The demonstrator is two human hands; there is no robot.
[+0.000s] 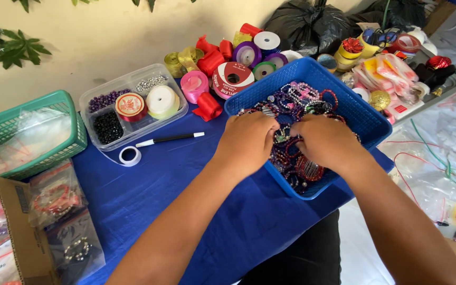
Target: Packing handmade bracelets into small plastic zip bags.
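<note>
A blue plastic basket (pixel 366 122) on the blue tablecloth holds a heap of beaded bracelets (pixel 303 100) in purple, red and silver. My left hand (pixel 249 141) and my right hand (pixel 327 140) are both inside the basket, knuckles up, fingers curled down into the bracelets. The fingertips meet near a dark beaded bracelet (pixel 283 138) between the two hands. What each finger grips is hidden under the hands.
Ribbon spools (pixel 231 78) in red, pink, gold and purple lie behind the basket. A clear compartment box (pixel 131 105) holds beads and thread. A pen (pixel 169 139), a tape roll (pixel 130 155), a green basket (pixel 29 132), bagged bracelets (pixel 56 198) and a cardboard box (pixel 6 232) sit left.
</note>
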